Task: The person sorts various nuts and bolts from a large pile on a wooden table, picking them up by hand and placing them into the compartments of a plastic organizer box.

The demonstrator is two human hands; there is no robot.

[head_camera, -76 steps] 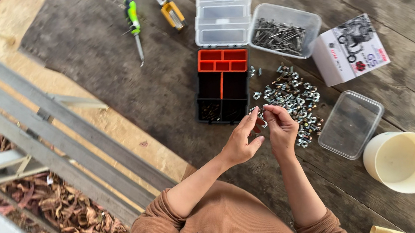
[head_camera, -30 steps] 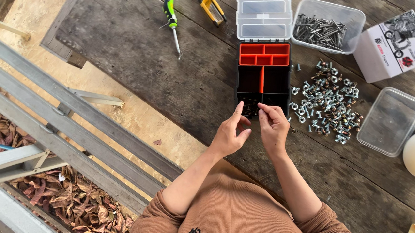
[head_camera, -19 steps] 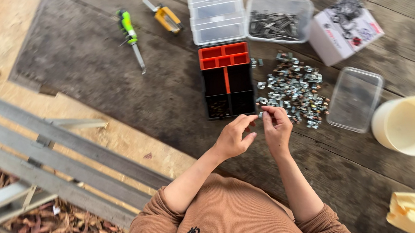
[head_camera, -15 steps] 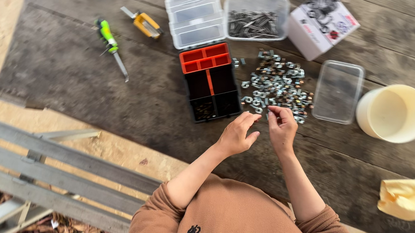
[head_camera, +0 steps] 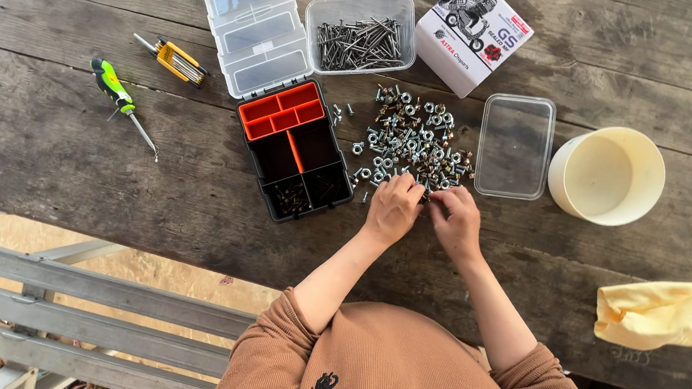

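My left hand (head_camera: 392, 209) and my right hand (head_camera: 457, 220) rest side by side on the wooden table (head_camera: 76, 173). Their fingertips meet at the near edge of a loose pile of small metal nuts and bolts (head_camera: 416, 138). Both hands have curled fingers, and whether they pinch a piece is hidden. Just left of my left hand stands a black organizer box with orange compartments (head_camera: 296, 149). Its clear lid (head_camera: 256, 31) lies open behind it.
A clear tub of long screws (head_camera: 360, 35) and a white printed carton (head_camera: 474, 28) stand at the back. On the right are an empty clear container (head_camera: 514, 146), a cream round tub (head_camera: 607, 175) and a yellow cloth (head_camera: 657, 314). A green-handled screwdriver (head_camera: 119, 101) and a yellow hex-key set (head_camera: 174, 59) lie at the left.
My hands were raised together over the table near the organizer box. They have come down and forward onto the near edge of the pile. The view has shifted over the table.
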